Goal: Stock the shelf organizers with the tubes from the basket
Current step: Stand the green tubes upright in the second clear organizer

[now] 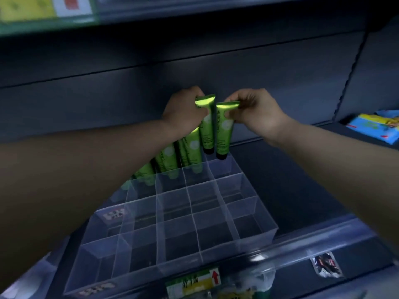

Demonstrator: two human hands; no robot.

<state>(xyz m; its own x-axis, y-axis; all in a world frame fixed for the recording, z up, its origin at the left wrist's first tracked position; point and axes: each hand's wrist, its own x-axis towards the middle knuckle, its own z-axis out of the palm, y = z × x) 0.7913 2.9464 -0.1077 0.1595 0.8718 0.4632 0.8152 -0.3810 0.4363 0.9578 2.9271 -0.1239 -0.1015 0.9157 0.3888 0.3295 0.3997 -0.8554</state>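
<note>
Mid-stocking: my left hand (pixel 183 112) pinches the left tube (pixel 208 130), my right hand (pixel 257 115) the right tube (pixel 224 134), crimped ends up, above the clear organizer (pixel 190 199) cells at 12 o'clock. Next, I judge: lower both straight in.

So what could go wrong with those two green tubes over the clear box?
The left hand pinches the left tube, and the right hand the right tube, only by the flat end, so one might slip. Their caps hang above the thin dividers of the organizer and could catch. The left tube might bump the standing tubes.
</note>
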